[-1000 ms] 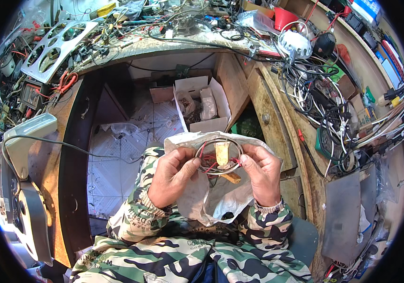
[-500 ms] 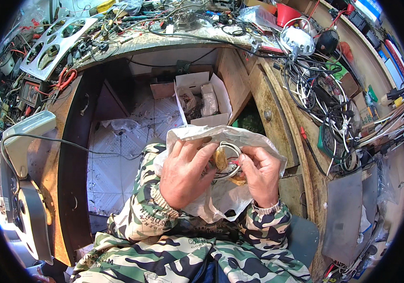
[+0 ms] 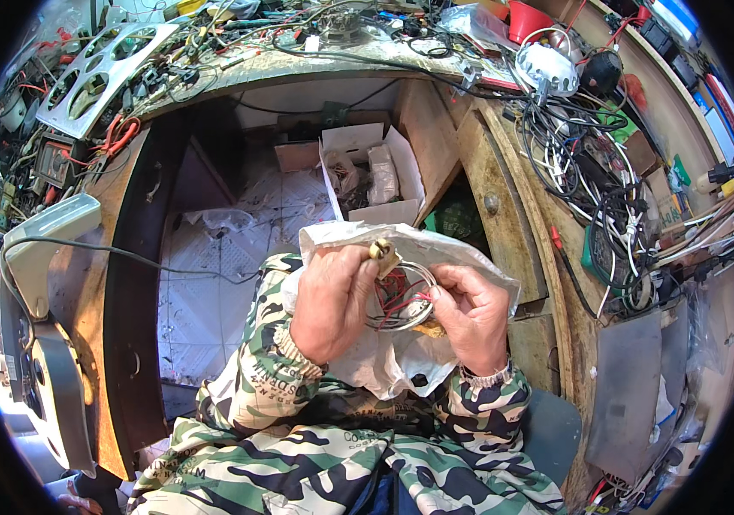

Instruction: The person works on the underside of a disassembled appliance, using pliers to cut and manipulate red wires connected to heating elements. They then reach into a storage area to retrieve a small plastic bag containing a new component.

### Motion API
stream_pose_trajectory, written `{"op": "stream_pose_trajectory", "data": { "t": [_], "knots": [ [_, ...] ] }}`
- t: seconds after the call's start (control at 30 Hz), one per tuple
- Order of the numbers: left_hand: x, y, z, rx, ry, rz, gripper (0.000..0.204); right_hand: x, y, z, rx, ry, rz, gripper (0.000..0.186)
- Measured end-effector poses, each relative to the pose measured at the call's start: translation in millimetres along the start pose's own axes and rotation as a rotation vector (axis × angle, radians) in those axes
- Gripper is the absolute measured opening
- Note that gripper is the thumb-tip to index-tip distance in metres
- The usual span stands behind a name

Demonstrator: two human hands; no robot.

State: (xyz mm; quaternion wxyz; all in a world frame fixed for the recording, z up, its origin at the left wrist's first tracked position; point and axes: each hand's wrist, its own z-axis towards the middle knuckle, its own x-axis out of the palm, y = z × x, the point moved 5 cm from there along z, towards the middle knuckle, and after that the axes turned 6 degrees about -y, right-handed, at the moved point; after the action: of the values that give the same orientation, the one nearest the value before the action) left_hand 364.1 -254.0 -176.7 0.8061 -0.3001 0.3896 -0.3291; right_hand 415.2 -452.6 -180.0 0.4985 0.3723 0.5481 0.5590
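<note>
An opened white plastic bag point(image 3: 354, 232) lies spread over my lap. Above it, my left hand point(image 3: 328, 300) is closed in a pinch on a small yellowish piece with a brass-coloured end point(image 3: 381, 251); its exact kind is unclear. My right hand point(image 3: 472, 311) grips a loosely coiled pale grey cable point(image 3: 424, 273) between thumb and fingers. Thin red wires point(image 3: 397, 292) run inside the coil, between both hands. Under the right thumb, a bit of orange-yellow material point(image 3: 429, 328) shows. A small black round object point(image 3: 419, 379) rests on the bag's near part.
A cluttered bench point(image 3: 367, 67) curves around the far side. An open white carton point(image 3: 332, 176) stands on the tiled floor. Tangled cables point(image 3: 616, 206) lie to the right. A grey cord point(image 3: 152, 260) stretches from the pale device point(image 3: 54, 232) at left toward my sleeve.
My left hand has turned and closed its fingers, raising the brass-ended piece into view. The coil has opened, and more red wires show. The black round object on the bag is now visible.
</note>
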Motion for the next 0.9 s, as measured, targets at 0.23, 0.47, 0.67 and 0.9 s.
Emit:
{"op": "stream_pose_trajectory", "data": {
  "t": [0.23,0.47,0.67,0.9],
  "knots": [
    [10,35,-1,-0.419,0.025,-0.551,0.036,9,-2,-3,-0.074,0.072,-0.075,0.032],
    [25,46,-11,-0.826,0.116,-1.099,0.032,21,-2,-5,0.074,0.159,0.022,0.036],
    [39,48,-17,-0.951,-0.014,-1.262,0.030,15,-8,-5,0.148,0.118,0.056,0.030],
    [35,73,-23,-0.954,-0.024,-1.242,0.028,26,-5,1,0.100,0.104,-0.116,0.028]
  ]
}}
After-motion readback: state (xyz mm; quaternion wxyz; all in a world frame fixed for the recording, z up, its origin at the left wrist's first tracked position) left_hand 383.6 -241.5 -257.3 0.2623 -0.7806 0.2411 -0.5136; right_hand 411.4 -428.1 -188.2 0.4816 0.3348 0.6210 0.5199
